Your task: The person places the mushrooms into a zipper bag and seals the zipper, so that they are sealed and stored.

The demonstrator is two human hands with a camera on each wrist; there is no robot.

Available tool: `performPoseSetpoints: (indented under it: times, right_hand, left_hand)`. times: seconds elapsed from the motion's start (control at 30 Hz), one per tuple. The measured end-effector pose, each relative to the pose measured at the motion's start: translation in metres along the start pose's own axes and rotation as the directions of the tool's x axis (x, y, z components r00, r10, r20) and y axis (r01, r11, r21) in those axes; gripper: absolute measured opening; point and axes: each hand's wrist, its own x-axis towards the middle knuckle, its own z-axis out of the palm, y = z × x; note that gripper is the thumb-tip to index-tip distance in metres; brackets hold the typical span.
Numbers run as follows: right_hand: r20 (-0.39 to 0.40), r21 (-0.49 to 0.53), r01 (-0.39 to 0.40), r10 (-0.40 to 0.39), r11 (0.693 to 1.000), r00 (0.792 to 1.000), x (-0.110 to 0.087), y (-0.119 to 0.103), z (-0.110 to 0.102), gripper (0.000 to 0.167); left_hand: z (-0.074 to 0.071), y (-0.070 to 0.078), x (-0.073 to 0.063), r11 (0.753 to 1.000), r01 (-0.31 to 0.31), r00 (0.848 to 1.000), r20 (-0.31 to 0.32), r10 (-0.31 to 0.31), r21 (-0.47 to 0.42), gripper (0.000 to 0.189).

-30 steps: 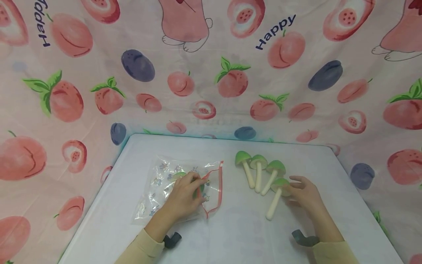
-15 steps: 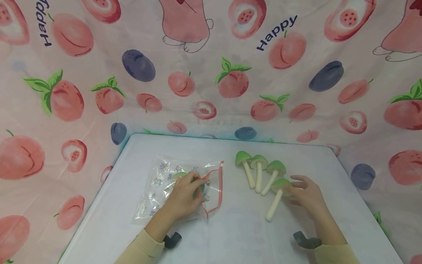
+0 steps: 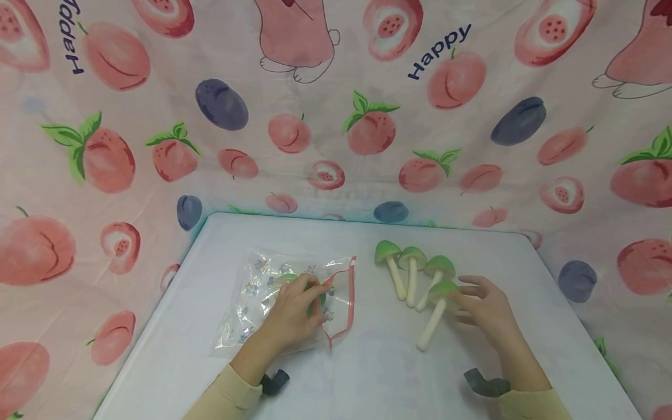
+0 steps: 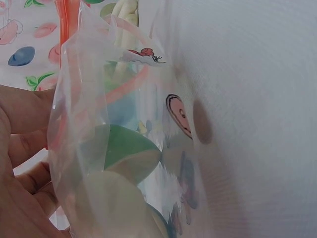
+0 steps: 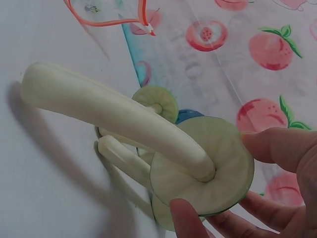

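My left hand (image 3: 294, 309) pinches the edge of a clear zip bag (image 3: 236, 315) near its red-trimmed opening, which gapes toward the right. Inside the bag, in the left wrist view, lie green-capped toy mushrooms; one green cap (image 4: 130, 148) shows through the plastic. With thumb and fingers, my right hand (image 3: 488, 309) holds a green-capped mushroom (image 3: 433, 326) by its cap, the pale stem pointing toward me and left. The right wrist view shows that mushroom (image 5: 119, 116) tilted, its stem end off the table. Just behind it lie three more mushrooms (image 3: 412, 274) side by side.
A white table (image 3: 367, 373) carries everything. Fruit-printed cloth (image 3: 325, 134) hangs behind and along both sides. A dark curved piece shows at each wrist, the left one (image 3: 275, 382) and the right one (image 3: 485, 383). Table surface lies between bag and mushrooms.
The mushroom in my right hand has shifted slightly left and away from me, its stem end swinging left. My left hand and the bag stay where they were.
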Motion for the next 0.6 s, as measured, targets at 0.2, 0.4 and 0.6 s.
performPoseSetpoints:
  times: [0.2,0.4,0.6]
  right_hand:
    - [0.005,0.017,0.002,-0.002,1.000,1.000,-0.002,-0.006,0.004,0.079]
    - [0.007,0.029,-0.001,0.001,1.000,1.000,-0.002,-0.010,0.010,0.078]
    - [0.008,0.044,0.005,-0.005,0.999,1.000,-0.001,-0.015,0.020,0.074]
  left_hand:
    - [0.000,0.001,0.000,1.000,0.001,1.000,0.002,-0.001,-0.004,0.059]
    - [0.001,0.001,0.000,1.000,-0.009,1.000,-0.001,0.009,0.007,0.058]
    - [0.001,0.000,0.000,1.000,-0.021,1.000,-0.011,0.021,0.017,0.056]
